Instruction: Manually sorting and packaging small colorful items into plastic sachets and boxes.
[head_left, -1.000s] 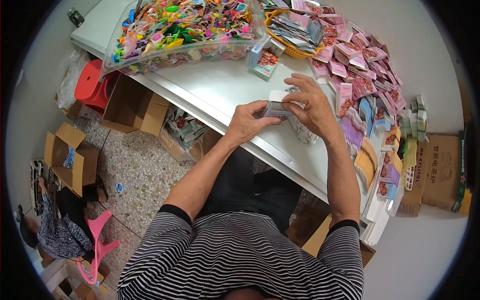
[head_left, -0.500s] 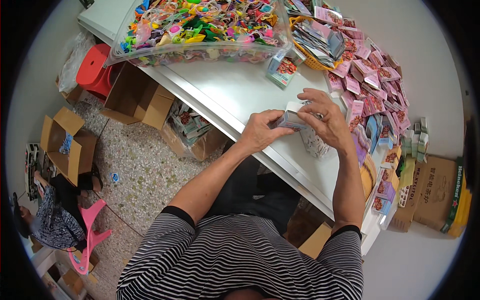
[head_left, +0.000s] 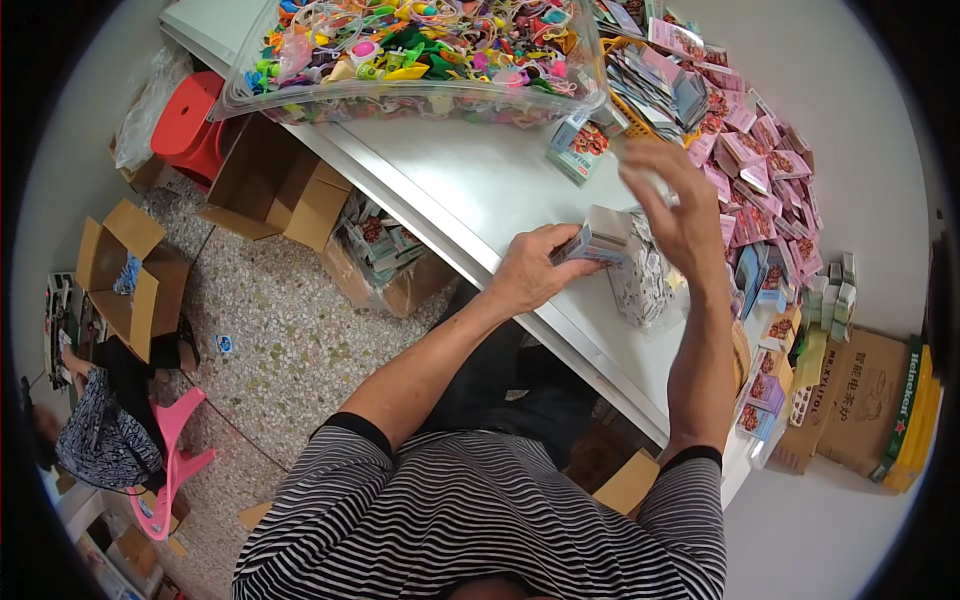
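Observation:
My left hand is closed on a small carton, light blue with a pale end face, holding it tilted above the table's near edge. To the right of the carton my right hand is raised, blurred by motion, its thumb and fingers apart and nothing visible between them. Beneath it lies a clear-wrapped bundle of white printed packets, partly hidden by the right forearm. A green and blue carton with a red fruit picture stands farther back on the white table.
A clear bin of colourful small toys stands at the back. Beside it is a yellow basket of flat cards. Pink cartons are heaped along the right. On the left are cardboard boxes, a red stool and a seated person.
My right hand has lifted away from the carton, up and to the right. The left hand still holds the carton, which has shifted slightly right.

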